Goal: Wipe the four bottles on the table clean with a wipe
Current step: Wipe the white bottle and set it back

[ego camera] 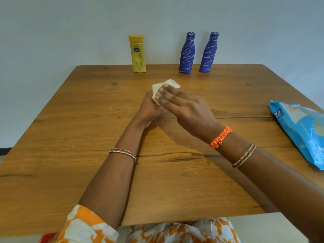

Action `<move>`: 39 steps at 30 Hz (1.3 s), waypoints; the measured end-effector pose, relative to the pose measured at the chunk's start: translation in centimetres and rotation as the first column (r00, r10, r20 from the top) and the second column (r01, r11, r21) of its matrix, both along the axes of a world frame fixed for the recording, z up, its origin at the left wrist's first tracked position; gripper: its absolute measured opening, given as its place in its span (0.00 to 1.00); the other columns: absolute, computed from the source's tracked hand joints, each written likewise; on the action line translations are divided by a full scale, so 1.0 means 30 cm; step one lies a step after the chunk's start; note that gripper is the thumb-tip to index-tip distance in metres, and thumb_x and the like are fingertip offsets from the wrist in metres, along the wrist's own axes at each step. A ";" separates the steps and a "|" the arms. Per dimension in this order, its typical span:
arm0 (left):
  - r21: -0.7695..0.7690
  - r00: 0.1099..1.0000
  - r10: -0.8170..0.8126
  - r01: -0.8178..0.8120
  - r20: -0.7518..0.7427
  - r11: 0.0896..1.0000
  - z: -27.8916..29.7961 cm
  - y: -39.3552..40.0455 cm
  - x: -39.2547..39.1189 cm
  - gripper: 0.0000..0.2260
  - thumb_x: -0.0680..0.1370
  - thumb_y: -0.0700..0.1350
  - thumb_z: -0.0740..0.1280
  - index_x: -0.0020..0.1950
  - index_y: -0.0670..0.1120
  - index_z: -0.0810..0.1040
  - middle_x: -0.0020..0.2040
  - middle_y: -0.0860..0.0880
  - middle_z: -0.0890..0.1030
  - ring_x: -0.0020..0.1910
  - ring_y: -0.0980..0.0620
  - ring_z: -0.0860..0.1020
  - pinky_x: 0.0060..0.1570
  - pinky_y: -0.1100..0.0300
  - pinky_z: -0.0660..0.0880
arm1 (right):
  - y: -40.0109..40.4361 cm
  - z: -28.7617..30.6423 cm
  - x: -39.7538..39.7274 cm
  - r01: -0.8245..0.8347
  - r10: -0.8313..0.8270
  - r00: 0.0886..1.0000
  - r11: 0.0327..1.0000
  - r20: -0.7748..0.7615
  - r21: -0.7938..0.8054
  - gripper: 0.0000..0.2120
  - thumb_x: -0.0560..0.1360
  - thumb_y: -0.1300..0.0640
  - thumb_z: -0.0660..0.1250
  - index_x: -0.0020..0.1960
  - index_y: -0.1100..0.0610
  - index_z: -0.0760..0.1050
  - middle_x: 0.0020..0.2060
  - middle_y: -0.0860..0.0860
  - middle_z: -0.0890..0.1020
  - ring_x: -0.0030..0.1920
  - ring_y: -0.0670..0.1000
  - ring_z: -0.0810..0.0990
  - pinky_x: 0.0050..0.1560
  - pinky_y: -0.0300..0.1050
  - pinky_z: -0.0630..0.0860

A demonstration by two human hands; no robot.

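Three bottles stand upright along the table's far edge: a yellow lotion bottle (138,54) on the left and two blue bottles with white streaks (187,53) (209,52) to its right. At mid-table both hands meet around a white wipe (169,84). My left hand (149,109) grips something from below that the wipe and fingers hide. My right hand (184,106) lies over it, fingers curved onto the wipe. No fourth bottle is visible.
A blue pack of wipes (299,130) lies at the right edge of the wooden table (70,120). A pale wall stands right behind the bottles. A red object (46,238) shows at the bottom left, below the table's near edge.
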State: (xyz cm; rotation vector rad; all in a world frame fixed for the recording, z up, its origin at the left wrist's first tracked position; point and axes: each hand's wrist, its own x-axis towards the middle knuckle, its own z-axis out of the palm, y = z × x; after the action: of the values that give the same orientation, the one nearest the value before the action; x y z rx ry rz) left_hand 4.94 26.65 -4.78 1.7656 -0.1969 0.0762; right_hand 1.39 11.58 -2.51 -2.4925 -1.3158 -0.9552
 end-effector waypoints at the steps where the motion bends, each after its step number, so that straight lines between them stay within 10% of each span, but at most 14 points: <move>1: 0.003 1.000 -0.007 0.007 -0.004 1.000 -0.005 0.000 0.000 0.12 0.78 0.41 0.65 0.61 0.44 0.74 0.54 0.48 0.80 0.54 0.50 0.79 0.48 0.59 0.78 | 0.004 0.010 -0.003 -0.047 0.050 0.998 0.996 0.043 -0.075 0.17 0.73 0.66 0.58 0.60 0.63 0.76 0.61 0.61 0.77 0.65 0.60 0.72 0.62 0.57 0.71; 5: 0.160 0.999 0.022 -0.029 0.047 0.987 -0.013 -0.010 0.002 0.06 0.77 0.45 0.65 0.53 0.52 0.73 0.48 0.54 0.78 0.53 0.51 0.78 0.54 0.49 0.76 | 0.026 0.094 0.033 -0.108 0.169 0.975 0.925 0.141 -0.366 0.06 0.70 0.66 0.68 0.45 0.61 0.81 0.45 0.57 0.83 0.55 0.60 0.79 0.59 0.56 0.73; 8: 0.273 0.998 0.017 -0.035 0.065 0.961 -0.025 -0.008 0.015 0.11 0.68 0.41 0.69 0.47 0.54 0.75 0.47 0.52 0.80 0.55 0.42 0.77 0.59 0.36 0.70 | 0.029 0.159 0.066 -0.155 0.119 0.985 0.924 -0.124 -0.348 0.11 0.70 0.68 0.64 0.47 0.59 0.81 0.47 0.55 0.83 0.55 0.57 0.77 0.52 0.54 0.75; 13: 0.087 0.999 -0.044 0.046 -0.022 0.995 -0.005 -0.005 0.008 0.17 0.70 0.27 0.66 0.53 0.44 0.76 0.43 0.53 0.76 0.44 0.58 0.74 0.41 0.72 0.71 | -0.010 0.193 0.120 0.071 0.019 0.812 0.989 -0.584 0.131 0.20 0.71 0.74 0.59 0.54 0.57 0.80 0.52 0.52 0.82 0.53 0.45 0.77 0.50 0.30 0.72; 17: -0.122 0.976 -0.178 0.162 -0.126 0.979 0.025 0.014 -0.006 0.19 0.67 0.28 0.68 0.51 0.48 0.77 0.47 0.51 0.79 0.50 0.53 0.76 0.51 0.58 0.74 | -0.030 0.123 0.133 0.335 0.238 0.598 0.793 -0.765 0.509 0.23 0.72 0.76 0.57 0.57 0.56 0.78 0.49 0.49 0.83 0.50 0.41 0.81 0.49 0.34 0.77; 23: -0.381 0.912 -0.316 0.203 -0.263 0.902 0.028 -0.005 -0.008 0.23 0.70 0.53 0.73 0.60 0.46 0.74 0.43 0.46 0.80 0.42 0.49 0.79 0.43 0.50 0.78 | 0.051 0.035 0.107 0.543 0.316 0.635 0.466 -0.705 0.698 0.20 0.73 0.74 0.58 0.61 0.61 0.76 0.51 0.52 0.83 0.46 0.50 0.83 0.40 0.44 0.81; 25: -0.383 0.905 -0.284 0.152 -0.318 0.911 0.027 -0.020 -0.002 0.33 0.68 0.70 0.62 0.62 0.47 0.74 0.44 0.44 0.80 0.43 0.46 0.79 0.45 0.45 0.79 | 0.072 0.018 0.099 0.614 0.338 0.621 0.351 -0.708 0.706 0.20 0.74 0.73 0.58 0.61 0.60 0.76 0.50 0.53 0.83 0.39 0.51 0.82 0.33 0.44 0.80; 29: -0.590 0.908 -0.276 0.040 -0.316 0.806 0.022 -0.026 0.013 0.36 0.75 0.71 0.44 0.62 0.45 0.74 0.43 0.41 0.80 0.40 0.46 0.80 0.45 0.44 0.78 | 0.096 0.006 0.071 0.664 0.238 0.700 0.130 -0.673 0.737 0.19 0.74 0.72 0.59 0.63 0.62 0.75 0.54 0.54 0.81 0.34 0.35 0.79 0.30 0.27 0.72; 31: -0.616 0.908 -0.262 0.006 -0.327 0.788 0.018 -0.033 0.014 0.32 0.77 0.69 0.46 0.55 0.46 0.76 0.40 0.43 0.81 0.38 0.47 0.80 0.41 0.50 0.79 | 0.100 0.006 0.054 0.594 0.087 0.784 0.184 -0.615 0.783 0.18 0.74 0.71 0.60 0.61 0.61 0.77 0.53 0.54 0.82 0.40 0.37 0.80 0.37 0.29 0.76; 35: -0.629 0.897 -0.283 0.008 -0.339 0.777 0.003 -0.046 0.019 0.28 0.78 0.66 0.49 0.56 0.47 0.78 0.45 0.45 0.83 0.46 0.47 0.81 0.49 0.50 0.76 | 0.125 -0.030 0.020 0.352 -0.066 0.902 0.683 -0.426 0.639 0.18 0.69 0.73 0.63 0.57 0.62 0.79 0.56 0.57 0.81 0.58 0.51 0.78 0.62 0.46 0.74; 39: -0.691 0.904 -0.296 0.000 -0.309 0.723 -0.006 -0.022 0.019 0.28 0.78 0.65 0.51 0.55 0.44 0.77 0.44 0.45 0.80 0.43 0.50 0.80 0.47 0.55 0.75 | 0.147 -0.069 0.006 0.189 -0.128 0.970 0.931 -0.205 0.313 0.17 0.68 0.69 0.67 0.57 0.66 0.78 0.57 0.62 0.79 0.60 0.61 0.77 0.56 0.58 0.75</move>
State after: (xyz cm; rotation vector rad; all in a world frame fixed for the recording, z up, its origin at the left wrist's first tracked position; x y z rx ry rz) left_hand 5.50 26.00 -4.95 0.9806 -0.0013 -0.3079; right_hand 1.57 15.99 -4.58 -2.3801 -0.8298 -0.8709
